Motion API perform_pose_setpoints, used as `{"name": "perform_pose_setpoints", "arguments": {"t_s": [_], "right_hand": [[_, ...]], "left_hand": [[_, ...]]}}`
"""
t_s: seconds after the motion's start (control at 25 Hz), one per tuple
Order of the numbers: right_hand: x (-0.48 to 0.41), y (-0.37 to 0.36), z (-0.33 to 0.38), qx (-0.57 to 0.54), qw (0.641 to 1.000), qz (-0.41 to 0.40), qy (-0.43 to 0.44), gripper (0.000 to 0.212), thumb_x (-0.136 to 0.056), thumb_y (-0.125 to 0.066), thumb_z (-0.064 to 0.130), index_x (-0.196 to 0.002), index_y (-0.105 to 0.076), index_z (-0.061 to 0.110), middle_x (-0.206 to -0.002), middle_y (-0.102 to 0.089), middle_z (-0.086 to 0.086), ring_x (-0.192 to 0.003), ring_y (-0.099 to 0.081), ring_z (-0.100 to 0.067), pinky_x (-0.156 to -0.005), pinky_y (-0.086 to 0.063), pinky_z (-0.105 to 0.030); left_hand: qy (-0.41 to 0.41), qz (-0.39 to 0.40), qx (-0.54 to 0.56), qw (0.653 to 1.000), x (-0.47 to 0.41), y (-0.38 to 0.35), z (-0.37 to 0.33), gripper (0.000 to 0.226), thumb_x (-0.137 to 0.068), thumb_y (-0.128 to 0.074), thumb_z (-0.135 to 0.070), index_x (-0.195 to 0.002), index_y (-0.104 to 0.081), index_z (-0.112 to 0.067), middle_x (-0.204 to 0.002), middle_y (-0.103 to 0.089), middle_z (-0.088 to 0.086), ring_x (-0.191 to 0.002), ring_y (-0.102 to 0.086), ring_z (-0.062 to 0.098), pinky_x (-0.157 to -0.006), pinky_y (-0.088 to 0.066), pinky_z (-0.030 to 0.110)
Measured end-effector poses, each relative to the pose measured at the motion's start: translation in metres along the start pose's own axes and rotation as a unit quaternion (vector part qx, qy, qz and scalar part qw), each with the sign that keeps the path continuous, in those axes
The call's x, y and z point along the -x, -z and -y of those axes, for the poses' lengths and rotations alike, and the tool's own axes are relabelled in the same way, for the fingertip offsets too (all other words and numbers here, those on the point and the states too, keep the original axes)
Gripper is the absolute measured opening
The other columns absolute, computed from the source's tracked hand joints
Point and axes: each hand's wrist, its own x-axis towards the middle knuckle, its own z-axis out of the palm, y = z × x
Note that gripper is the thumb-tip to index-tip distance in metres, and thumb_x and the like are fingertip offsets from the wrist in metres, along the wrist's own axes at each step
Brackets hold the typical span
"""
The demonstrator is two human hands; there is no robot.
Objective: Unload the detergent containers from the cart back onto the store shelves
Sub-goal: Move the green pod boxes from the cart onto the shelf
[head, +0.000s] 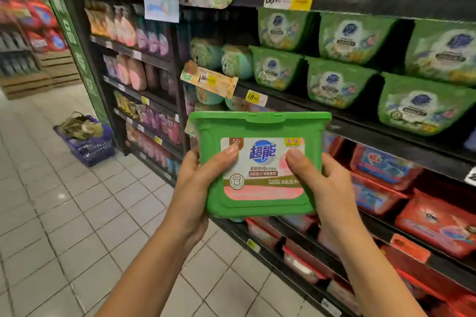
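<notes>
I hold a green detergent box point(260, 126) with a white and pink label upright in front of the shelves, at mid height. My left hand point(198, 183) grips its left side, thumb lying across the label. My right hand point(322, 183) grips its right side, thumb on the label too. Behind and to the right, matching green detergent boxes point(337, 82) stand in stacked rows on a dark shelf point(365, 123). No cart is in view.
Red detergent boxes point(435, 224) fill the lower shelves at right. Pink and purple pouches point(134, 72) line the shelves to the left. A blue shopping basket point(87, 144) sits on the tiled floor point(64, 213) by the shelf end.
</notes>
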Motion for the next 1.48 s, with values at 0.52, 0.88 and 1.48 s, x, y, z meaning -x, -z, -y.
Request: {"name": "perform_pose_setpoints", "arguments": {"t_s": [0.52, 0.88, 1.48], "right_hand": [[-0.172, -0.086, 0.071, 0.058, 0.965, -0.174, 0.188, 0.054, -0.062, -0.074, 0.055, -0.101, -0.07, 0.018, -0.092, -0.077, 0.002, -0.081, -0.074, -0.015, -0.06, -0.056, -0.023], [-0.276, -0.053, 0.152, 0.115, 0.928, -0.208, 0.287, 0.047, -0.07, -0.071, 0.048, -0.105, -0.068, 0.017, -0.098, -0.076, 0.0, -0.088, -0.073, -0.018, -0.072, -0.06, -0.035], [-0.411, 0.012, 0.198, 0.211, 0.929, -0.2, 0.23, 0.021, -0.084, -0.07, 0.032, -0.104, -0.068, 0.024, -0.095, -0.076, 0.011, -0.086, -0.072, -0.006, -0.064, -0.054, -0.014]], "left_hand": [[-0.05, 0.237, -0.017, 0.97, -0.235, -0.01, -0.121, 0.073, -0.066, -0.076, -0.03, -0.131, -0.051, -0.01, -0.118, -0.069, 0.015, -0.101, -0.069, 0.035, -0.076, -0.06, 0.044], [-0.157, 0.352, -0.077, 0.92, -0.352, -0.099, -0.174, 0.039, -0.079, -0.07, -0.035, -0.112, -0.069, -0.014, -0.102, -0.076, 0.006, -0.087, -0.074, 0.019, -0.063, -0.057, 0.025], [-0.17, 0.354, -0.163, 0.905, -0.489, -0.188, -0.181, 0.041, -0.092, -0.061, -0.029, -0.13, -0.054, -0.016, -0.119, -0.069, 0.003, -0.098, -0.07, 0.017, -0.077, -0.059, 0.032]]}}
